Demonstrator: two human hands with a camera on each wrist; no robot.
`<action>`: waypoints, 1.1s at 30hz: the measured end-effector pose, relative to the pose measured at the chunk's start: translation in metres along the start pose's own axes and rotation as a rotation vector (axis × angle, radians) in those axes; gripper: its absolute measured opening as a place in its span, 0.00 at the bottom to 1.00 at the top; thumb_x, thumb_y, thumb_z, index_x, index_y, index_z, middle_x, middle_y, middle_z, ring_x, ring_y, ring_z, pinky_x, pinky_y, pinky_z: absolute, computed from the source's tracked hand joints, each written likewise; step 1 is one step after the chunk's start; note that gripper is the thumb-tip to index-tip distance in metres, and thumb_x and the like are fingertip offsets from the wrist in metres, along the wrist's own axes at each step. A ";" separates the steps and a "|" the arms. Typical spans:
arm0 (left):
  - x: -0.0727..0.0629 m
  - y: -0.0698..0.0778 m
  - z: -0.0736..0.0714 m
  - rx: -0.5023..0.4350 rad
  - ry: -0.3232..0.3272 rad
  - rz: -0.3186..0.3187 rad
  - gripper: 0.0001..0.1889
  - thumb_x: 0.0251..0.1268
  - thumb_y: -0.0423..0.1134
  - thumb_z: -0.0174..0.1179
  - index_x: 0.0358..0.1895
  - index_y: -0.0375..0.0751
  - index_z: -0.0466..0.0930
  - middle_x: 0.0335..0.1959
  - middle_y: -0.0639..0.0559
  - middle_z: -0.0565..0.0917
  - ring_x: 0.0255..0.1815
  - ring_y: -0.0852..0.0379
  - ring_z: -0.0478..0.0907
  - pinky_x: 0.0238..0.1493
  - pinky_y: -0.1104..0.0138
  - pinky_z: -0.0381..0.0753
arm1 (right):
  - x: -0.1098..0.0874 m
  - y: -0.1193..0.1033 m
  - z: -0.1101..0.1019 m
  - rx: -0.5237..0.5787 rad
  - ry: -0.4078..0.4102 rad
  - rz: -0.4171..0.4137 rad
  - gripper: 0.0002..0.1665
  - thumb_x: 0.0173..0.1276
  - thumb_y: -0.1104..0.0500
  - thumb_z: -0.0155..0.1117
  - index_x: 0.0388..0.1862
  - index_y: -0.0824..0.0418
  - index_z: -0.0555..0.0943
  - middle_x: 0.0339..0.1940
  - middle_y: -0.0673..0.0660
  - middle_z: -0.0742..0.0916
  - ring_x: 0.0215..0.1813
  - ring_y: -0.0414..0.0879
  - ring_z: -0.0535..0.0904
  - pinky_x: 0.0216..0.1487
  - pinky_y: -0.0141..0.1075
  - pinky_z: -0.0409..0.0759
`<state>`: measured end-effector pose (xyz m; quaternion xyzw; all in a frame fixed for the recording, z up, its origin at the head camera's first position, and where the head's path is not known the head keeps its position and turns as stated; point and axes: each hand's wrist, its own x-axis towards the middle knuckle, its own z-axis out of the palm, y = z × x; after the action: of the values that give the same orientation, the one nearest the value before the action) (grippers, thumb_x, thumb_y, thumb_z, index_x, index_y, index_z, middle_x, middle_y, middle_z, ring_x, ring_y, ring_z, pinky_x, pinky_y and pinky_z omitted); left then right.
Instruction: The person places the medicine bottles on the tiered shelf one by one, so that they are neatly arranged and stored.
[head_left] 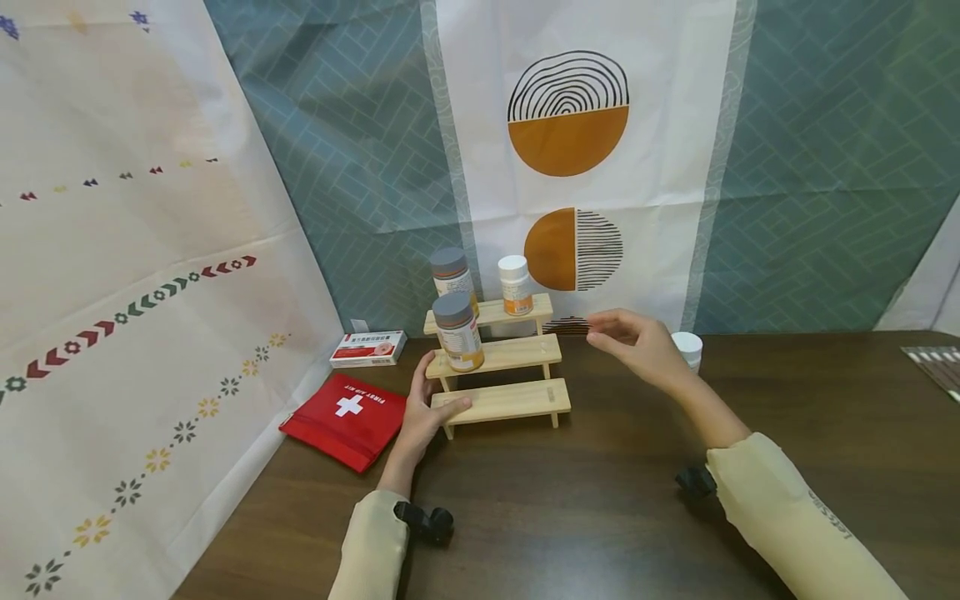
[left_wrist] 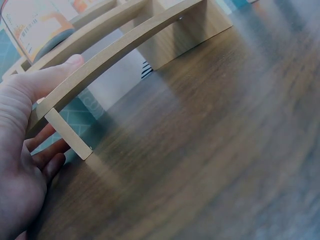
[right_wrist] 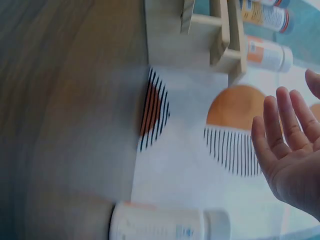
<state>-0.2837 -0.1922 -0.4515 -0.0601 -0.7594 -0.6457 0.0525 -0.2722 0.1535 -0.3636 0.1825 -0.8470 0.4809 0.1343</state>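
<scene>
A three-step wooden rack (head_left: 517,400) stands on the table near the back wall. My left hand (head_left: 422,412) grips its left end, the thumb over the lowest step and the other fingers behind and below, as the left wrist view also shows. On the middle step is a grey-capped pill bottle (head_left: 461,340). The top step bears another grey-capped bottle (head_left: 450,271) and a smaller white pill bottle (head_left: 516,292) with an orange label. Right of the rack, my right hand (head_left: 636,346) hangs in the air; its palm (right_wrist: 300,172) is bare and its fingers loosely bent.
A white-capped bottle (head_left: 687,343) stands behind my right forearm, partly hidden. Left of the rack lie a red first aid pouch (head_left: 352,421) and a white-and-red medicine box (head_left: 367,350). Cotton swabs (head_left: 937,367) lie at the far right. Patterned cloth hangs behind the table.
</scene>
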 end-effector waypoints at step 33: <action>-0.001 0.001 0.000 -0.032 -0.013 0.002 0.49 0.55 0.29 0.68 0.76 0.61 0.49 0.65 0.38 0.70 0.67 0.44 0.65 0.60 0.61 0.65 | -0.031 0.056 -0.068 -0.086 0.137 0.131 0.30 0.70 0.46 0.62 0.65 0.60 0.74 0.61 0.46 0.77 0.52 0.18 0.62 0.56 0.34 0.71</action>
<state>-0.2830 -0.1924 -0.4507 -0.0657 -0.7493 -0.6572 0.0474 -0.2655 0.2438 -0.3846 0.0877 -0.8658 0.4632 0.1677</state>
